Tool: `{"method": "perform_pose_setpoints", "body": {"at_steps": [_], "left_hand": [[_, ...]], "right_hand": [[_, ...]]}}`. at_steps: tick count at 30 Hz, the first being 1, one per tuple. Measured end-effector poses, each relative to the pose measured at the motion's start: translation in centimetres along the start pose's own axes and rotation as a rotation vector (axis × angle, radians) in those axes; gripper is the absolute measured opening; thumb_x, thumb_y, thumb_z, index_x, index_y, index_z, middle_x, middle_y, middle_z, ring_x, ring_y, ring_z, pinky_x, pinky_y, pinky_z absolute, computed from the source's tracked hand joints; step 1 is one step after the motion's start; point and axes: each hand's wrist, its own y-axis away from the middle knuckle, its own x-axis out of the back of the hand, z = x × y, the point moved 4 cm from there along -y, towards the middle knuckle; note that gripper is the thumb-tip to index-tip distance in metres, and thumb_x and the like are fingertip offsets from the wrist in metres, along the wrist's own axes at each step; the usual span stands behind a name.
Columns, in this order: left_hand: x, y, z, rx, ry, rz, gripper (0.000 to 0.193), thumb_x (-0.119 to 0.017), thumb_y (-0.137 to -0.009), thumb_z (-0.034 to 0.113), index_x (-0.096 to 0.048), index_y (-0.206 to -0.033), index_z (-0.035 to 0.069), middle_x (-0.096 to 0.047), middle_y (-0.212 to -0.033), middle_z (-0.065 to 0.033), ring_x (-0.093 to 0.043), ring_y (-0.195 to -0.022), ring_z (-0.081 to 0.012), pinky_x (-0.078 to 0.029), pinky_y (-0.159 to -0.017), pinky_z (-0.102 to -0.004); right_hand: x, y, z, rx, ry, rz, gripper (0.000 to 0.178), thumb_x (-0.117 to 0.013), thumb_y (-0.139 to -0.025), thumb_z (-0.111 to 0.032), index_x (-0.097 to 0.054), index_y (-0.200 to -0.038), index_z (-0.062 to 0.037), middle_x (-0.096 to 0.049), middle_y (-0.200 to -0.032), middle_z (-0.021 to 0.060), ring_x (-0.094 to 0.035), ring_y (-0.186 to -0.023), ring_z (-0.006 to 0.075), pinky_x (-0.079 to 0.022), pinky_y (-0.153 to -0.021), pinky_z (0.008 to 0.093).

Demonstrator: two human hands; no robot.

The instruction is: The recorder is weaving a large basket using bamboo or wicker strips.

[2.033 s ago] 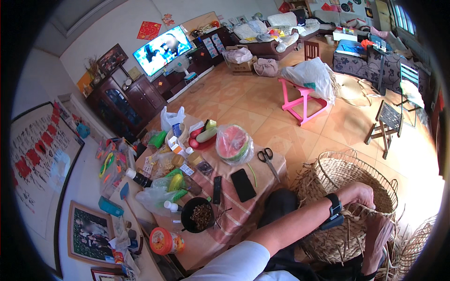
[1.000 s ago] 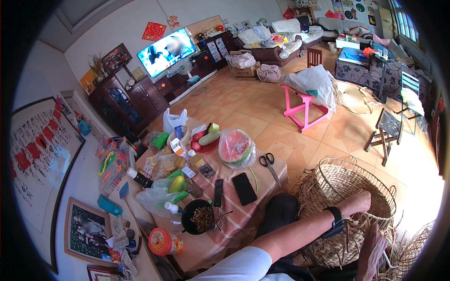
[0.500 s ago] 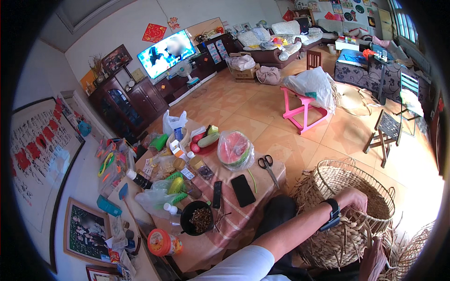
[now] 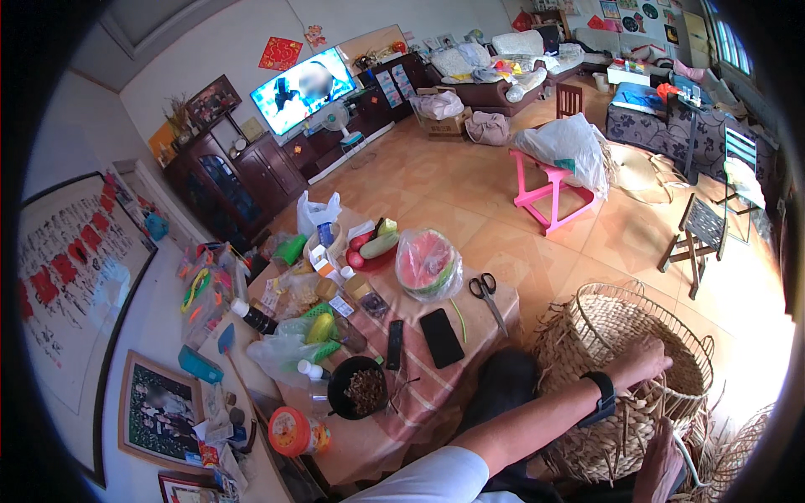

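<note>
A large woven straw basket (image 4: 599, 419) stands close by at the lower right, its upper part an open wire-like frame and loose strand ends sticking out of its wall. My left hand (image 4: 641, 360), with a dark watch on the wrist, reaches over the near side at the rim. Its fingers are curled; whatever they pinch is hidden. Lower down, my right hand (image 4: 658, 465) is against the outside of the wall, fingers pressed together at a pale straw strand (image 4: 689, 459) that trails down beside it.
Left of the basket, a cloth-covered table (image 4: 411, 419) holds scissors (image 4: 486, 302), a phone (image 4: 442, 338), a remote (image 4: 394, 344), wrapped watermelon (image 4: 428, 264), a black bowl (image 4: 358, 387) and several jars. Beyond stand a pink stool (image 4: 549, 197) and a folding stool (image 4: 694, 243). Another wicker piece (image 4: 750, 448) lies at right.
My left hand has turned at the basket rim, its fingers lifting and shifting slightly right. My right hand has shifted slightly, and a pale strand now shows beside it. The whole view has shifted slightly.
</note>
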Motion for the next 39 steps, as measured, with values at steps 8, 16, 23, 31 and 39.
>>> {"method": "perform_pose_setpoints", "body": {"at_steps": [8, 16, 23, 31, 39], "left_hand": [[1.1, -0.4, 0.4, 0.077, 0.278, -0.404, 0.051, -0.070, -0.089, 0.049, -0.065, -0.078, 0.000, -0.059, -0.064, -0.0178, -0.058, -0.057, -0.0337, -0.045, -0.056, -0.0459], [2.4, -0.7, 0.1, 0.137, 0.164, 0.209, 0.036, -0.051, -0.106, 0.029, -0.059, -0.107, -0.006, -0.059, -0.081, -0.0227, -0.064, -0.079, -0.0363, -0.052, -0.070, -0.0480], [1.4, -0.6, 0.1, -0.022, -0.218, 0.312, 0.027, -0.057, -0.099, 0.014, -0.060, -0.121, -0.001, -0.060, -0.104, -0.0185, -0.065, -0.088, -0.0316, -0.055, -0.075, -0.0430], [2.6, -0.5, 1.2, 0.158, 0.115, 0.243, 0.026, -0.050, -0.106, 0.022, -0.058, -0.113, -0.002, -0.059, -0.088, -0.0200, -0.064, -0.081, -0.0339, -0.052, -0.066, -0.0444], [3.8, 0.5, 2.0, -0.083, -0.293, 0.551, 0.036, -0.049, -0.108, 0.031, -0.057, -0.097, -0.002, -0.062, -0.078, -0.0235, -0.064, -0.076, -0.0422, -0.050, -0.064, -0.0503]], "right_hand": [[3.9, -4.6, -1.5, -0.083, -0.155, -0.184, 0.027, -0.060, -0.091, -0.001, -0.059, -0.117, -0.0052, -0.061, -0.073, 0.0214, -0.060, -0.064, 0.0324, -0.044, -0.059, 0.0442], [2.0, -13.0, 1.5, 0.059, -0.344, -0.042, 0.018, -0.075, -0.078, -0.012, -0.066, -0.085, 0.0018, -0.058, -0.069, 0.0143, -0.057, -0.063, 0.0288, -0.043, -0.061, 0.0421], [-0.5, -17.4, 1.5, 0.133, -0.221, -0.444, 0.016, -0.073, -0.081, -0.013, -0.066, -0.078, 0.0011, -0.056, -0.057, 0.0094, -0.053, -0.052, 0.0132, -0.040, -0.048, 0.0348], [-1.1, -23.7, 11.1, -0.268, -0.682, -0.050, 0.020, -0.059, -0.101, -0.020, -0.061, -0.091, -0.0027, -0.056, -0.057, 0.0053, -0.054, -0.040, 0.0144, -0.037, -0.036, 0.0281], [8.1, -23.2, -2.7, 0.534, -0.035, 0.748, 0.047, -0.067, -0.089, 0.002, -0.054, -0.134, -0.0042, -0.069, -0.081, 0.0148, -0.067, -0.070, 0.0302, -0.050, -0.055, 0.0388]]}}
